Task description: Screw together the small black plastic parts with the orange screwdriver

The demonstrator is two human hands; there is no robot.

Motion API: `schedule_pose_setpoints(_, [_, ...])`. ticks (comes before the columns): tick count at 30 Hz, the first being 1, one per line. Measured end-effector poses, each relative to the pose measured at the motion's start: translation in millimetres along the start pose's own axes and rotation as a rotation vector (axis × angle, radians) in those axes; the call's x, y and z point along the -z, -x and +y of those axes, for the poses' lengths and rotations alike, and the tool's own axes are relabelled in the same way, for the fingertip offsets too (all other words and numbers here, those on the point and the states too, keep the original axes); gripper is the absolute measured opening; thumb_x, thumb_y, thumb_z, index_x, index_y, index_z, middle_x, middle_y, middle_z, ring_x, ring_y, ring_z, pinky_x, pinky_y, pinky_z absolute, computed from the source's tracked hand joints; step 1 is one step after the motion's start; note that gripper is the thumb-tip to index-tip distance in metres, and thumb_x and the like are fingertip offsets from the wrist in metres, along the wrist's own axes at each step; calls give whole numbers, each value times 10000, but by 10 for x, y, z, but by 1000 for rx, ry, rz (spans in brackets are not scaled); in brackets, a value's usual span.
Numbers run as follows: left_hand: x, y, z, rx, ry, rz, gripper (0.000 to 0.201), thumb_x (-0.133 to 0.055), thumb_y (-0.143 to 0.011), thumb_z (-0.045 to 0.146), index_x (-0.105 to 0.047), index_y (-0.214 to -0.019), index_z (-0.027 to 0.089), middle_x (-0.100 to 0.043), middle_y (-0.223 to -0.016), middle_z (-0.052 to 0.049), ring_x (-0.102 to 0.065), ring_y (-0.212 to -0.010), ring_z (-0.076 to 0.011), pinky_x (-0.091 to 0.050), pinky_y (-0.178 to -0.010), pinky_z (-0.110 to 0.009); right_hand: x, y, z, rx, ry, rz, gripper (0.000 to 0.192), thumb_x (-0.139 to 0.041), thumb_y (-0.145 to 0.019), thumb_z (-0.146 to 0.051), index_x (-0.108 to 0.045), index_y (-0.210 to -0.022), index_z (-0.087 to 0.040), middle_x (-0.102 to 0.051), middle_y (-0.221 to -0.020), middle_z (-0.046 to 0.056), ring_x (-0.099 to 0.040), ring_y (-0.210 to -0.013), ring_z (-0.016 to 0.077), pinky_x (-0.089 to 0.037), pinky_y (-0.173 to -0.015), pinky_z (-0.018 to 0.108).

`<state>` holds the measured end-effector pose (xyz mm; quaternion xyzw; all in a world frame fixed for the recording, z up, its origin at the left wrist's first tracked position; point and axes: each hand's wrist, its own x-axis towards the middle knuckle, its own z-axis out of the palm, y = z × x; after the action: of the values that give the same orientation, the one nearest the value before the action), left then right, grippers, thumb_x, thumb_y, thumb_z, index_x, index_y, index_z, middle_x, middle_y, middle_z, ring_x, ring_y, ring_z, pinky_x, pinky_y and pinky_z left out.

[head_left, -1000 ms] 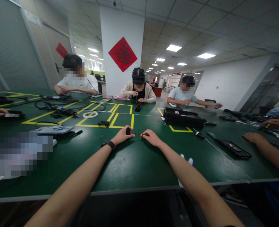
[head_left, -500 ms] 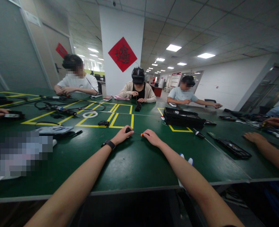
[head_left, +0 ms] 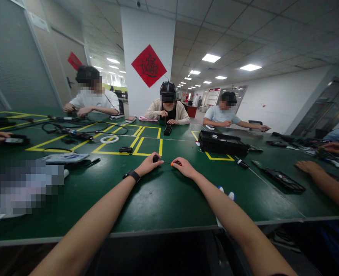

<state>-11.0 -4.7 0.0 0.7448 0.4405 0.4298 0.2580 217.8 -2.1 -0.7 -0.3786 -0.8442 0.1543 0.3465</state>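
Observation:
Just past the middle of the green table, my left hand is closed around a small rounded black part. A dark band circles my left wrist. My right hand pinches a screwdriver with an orange end piece; most of its handle is hidden by the fingers. Its thin shaft lies sideways and points left to the black part. Whether the tip touches that part is too small to tell.
Beyond my left hand lie a small black piece, a white ring and tangled black cables. A long black case stands right of centre, a flat black device farther right. Co-workers sit around the table, with a neighbour's hand at right.
My right hand's fingers have shifted slightly around the screwdriver, showing a bit more of its handle. My left hand stays nearly still. The co-worker at far left has moved their hands.

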Motion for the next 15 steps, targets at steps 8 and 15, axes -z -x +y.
schedule_pose_setpoints(8, [6, -4, 7, 6, 1, -17, 373, -610, -662, 473, -533, -890, 189, -597, -810, -11, -554, -734, -154, -429, -699, -288, -11, -4, 44, 5, -1, 12, 100, -544, -743, -164, -598, -827, -171, -572, -874, 22, -520, -814, 142, -400, -760, 280])
schedule_pose_setpoints(15, [7, -1, 9, 1, -2, -18, 376, -615, -657, 470, -529, -895, 192, -596, -813, -7, -558, -740, -154, -431, -717, -295, -18, 19, -9, -2, -40, 11, 189, -599, -730, -252, -562, -896, -171, -579, -876, 16, -525, -792, 138, -410, -726, 268])
